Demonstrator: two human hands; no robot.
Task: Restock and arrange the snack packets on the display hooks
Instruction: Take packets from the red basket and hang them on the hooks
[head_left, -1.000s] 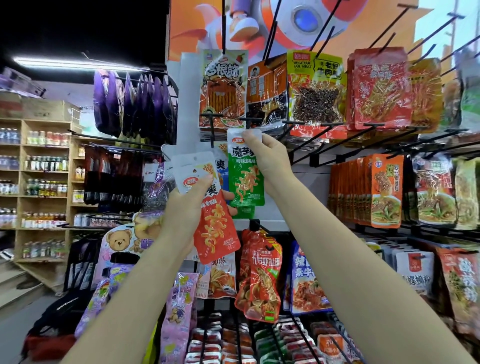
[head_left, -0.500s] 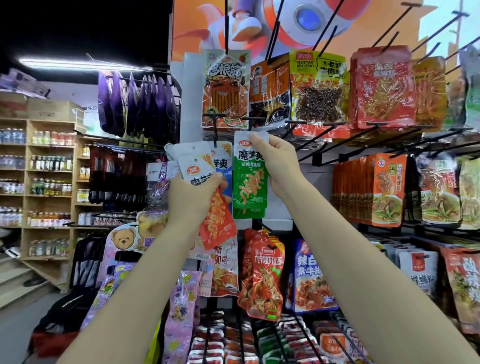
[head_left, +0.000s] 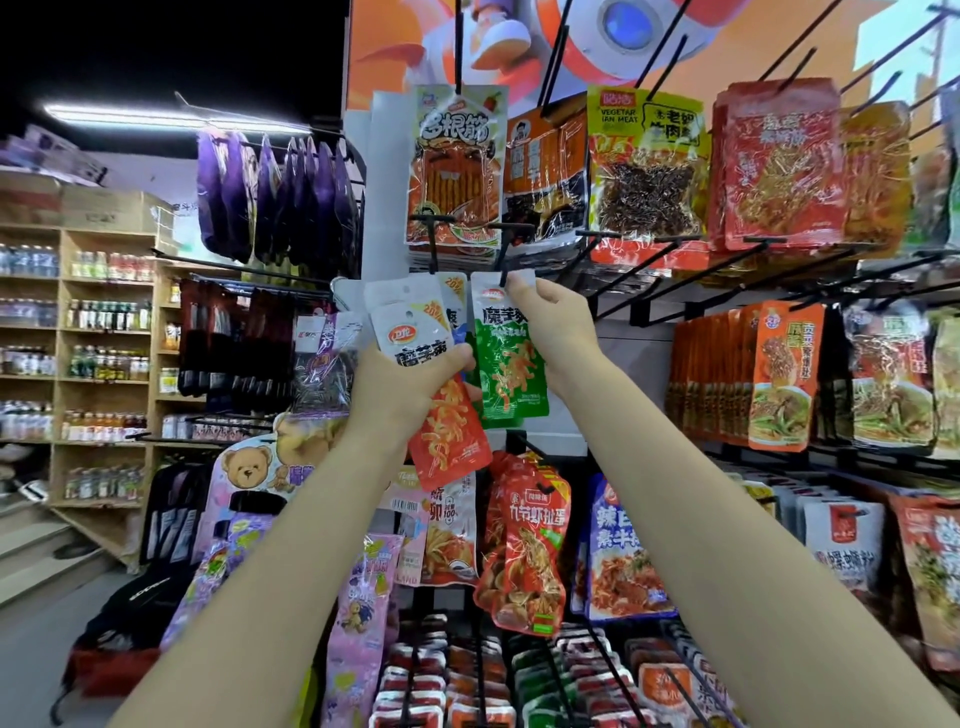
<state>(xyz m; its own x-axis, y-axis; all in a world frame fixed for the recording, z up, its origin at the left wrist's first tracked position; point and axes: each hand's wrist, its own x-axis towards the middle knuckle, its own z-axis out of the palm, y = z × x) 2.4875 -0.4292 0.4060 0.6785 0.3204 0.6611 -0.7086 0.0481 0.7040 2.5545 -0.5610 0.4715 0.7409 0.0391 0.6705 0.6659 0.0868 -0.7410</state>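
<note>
Two hands up at the rack. Right hand (head_left: 558, 332) pinches green packet (head_left: 511, 358) by its top, hanging lengthwise, hole right at the hook (head_left: 503, 260) tip. Left hand (head_left: 402, 384) grips spare packets (head_left: 415, 332) just beside.

Scene brightly, evenly lit. Long fluorescent tube (head_left: 171, 118) blown out white far left; ceiling around it crushed to black. Glare streaked across glossy snack packets (head_left: 774, 166) upper right. Shadows hardly seen on forearms. Display hooks (head_left: 675, 31) and shelving (head_left: 78, 364) bowed by wide-angle distortion at edges. Fine print softened, corners smeared.
</note>
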